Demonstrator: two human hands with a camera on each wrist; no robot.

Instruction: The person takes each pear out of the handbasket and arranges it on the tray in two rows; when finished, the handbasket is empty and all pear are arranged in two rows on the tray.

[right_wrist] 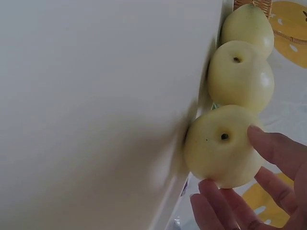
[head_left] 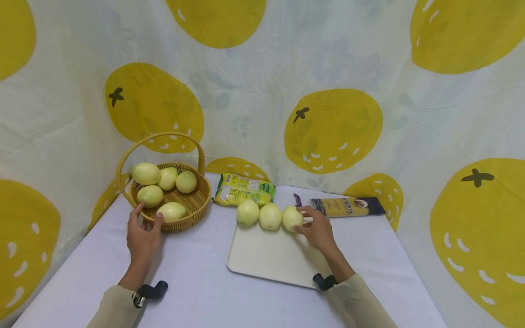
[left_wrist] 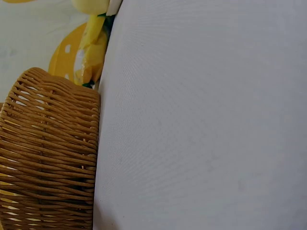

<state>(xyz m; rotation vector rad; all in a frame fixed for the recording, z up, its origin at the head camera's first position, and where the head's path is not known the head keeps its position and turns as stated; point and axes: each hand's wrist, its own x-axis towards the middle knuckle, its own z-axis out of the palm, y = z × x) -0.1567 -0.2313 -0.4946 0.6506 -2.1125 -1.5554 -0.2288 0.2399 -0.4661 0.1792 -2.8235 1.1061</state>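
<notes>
Three pale yellow-green pears stand in a row at the far edge of a cream tray (head_left: pixel 268 255). My right hand (head_left: pixel 320 229) holds the rightmost pear (head_left: pixel 292 219), thumb on one side and fingers curled at the other. In the right wrist view this pear (right_wrist: pixel 218 153) shows a dark dimple, with the middle pear (right_wrist: pixel 240 76) right beside it. My left hand (head_left: pixel 143 237) is at the near rim of a wicker basket (head_left: pixel 201 209), fingers spread, fingertips close to a pear (head_left: pixel 150 196) and thumb by the front pear (head_left: pixel 172 212). The left wrist view leaves that hand out.
Several pears fill the basket, whose tall handle (head_left: pixel 164 134) arches over them. Behind the tray lie a yellow-green packet (head_left: pixel 242 189) and a long pasta-like packet (head_left: pixel 348 206). A small purple wrapper (head_left: pixel 297 199) lies between them. Fruit-printed cloth (head_left: pixel 254 82) hangs behind the white table (head_left: pixel 193 282).
</notes>
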